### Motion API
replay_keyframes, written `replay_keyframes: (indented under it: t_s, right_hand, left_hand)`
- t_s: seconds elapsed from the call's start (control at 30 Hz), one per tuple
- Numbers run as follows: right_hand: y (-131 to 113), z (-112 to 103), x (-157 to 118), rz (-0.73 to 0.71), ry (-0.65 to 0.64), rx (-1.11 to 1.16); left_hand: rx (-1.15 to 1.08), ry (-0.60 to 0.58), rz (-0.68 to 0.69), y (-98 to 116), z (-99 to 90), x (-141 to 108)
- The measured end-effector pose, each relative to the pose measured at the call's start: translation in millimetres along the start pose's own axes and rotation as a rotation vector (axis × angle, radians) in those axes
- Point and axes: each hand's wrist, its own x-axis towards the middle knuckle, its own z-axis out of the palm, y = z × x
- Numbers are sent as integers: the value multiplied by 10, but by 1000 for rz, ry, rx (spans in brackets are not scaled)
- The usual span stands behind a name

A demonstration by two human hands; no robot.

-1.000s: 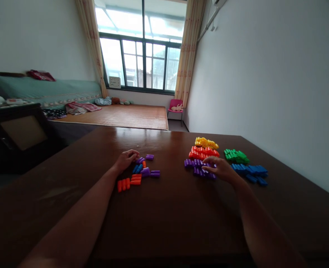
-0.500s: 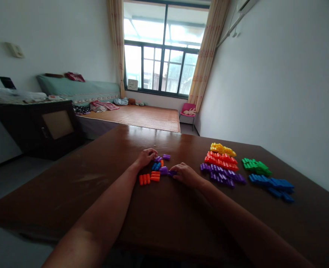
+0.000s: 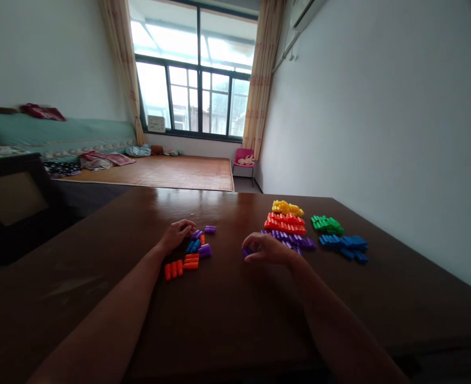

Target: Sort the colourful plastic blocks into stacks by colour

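Observation:
On the brown table (image 3: 219,298), my left hand (image 3: 178,234) is closed at the left end of a small purple piece (image 3: 197,234); whether it grips that piece is hard to see. My right hand (image 3: 262,248) holds a purple block (image 3: 246,252) between thumb and fingers, left of the purple pile (image 3: 305,242). Near my left hand lie another purple piece (image 3: 210,229), a larger purple piece (image 3: 205,250), blue pieces (image 3: 193,246), a small orange piece (image 3: 202,239) and two orange groups (image 3: 174,269), (image 3: 191,261).
Farther right are piles of yellow (image 3: 287,208), red-orange (image 3: 285,223), green (image 3: 327,224) and blue blocks (image 3: 345,243). Beyond the table stand a bed (image 3: 171,170), a pink chair (image 3: 244,158) and a dark cabinet (image 3: 13,197) at the left.
The view has turned right. My right hand has moved right, away from the small group, with the purple block in its fingers. My left hand stays beside the small purple piece.

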Motion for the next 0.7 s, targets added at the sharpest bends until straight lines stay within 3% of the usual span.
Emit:
replay_keyframes:
  t_s: [0.13,0.23,0.37,0.5,0.6,0.7]
  right_hand:
    - [422,-661,-394,305,234,-31]
    - [738,-912,-646,504,260,-128]
    - [896,-883,-724,521,213,-210]
    - [805,-831,-655,489,202,-203]
    - [651,-772,-510,397,334,-197]
    - [428,-513,-244,233,466,-184]
  left_hand:
    - [18,1,7,23,-26,-4]
    - [38,3,-4,36,-32,0]
    - [47,-1,-2,35,-28,8]
    - [59,-4,-6,24,-22,-3]
    - [137,-10,35,35,-18,-27]
    - [323,18,74,77,18,-55]
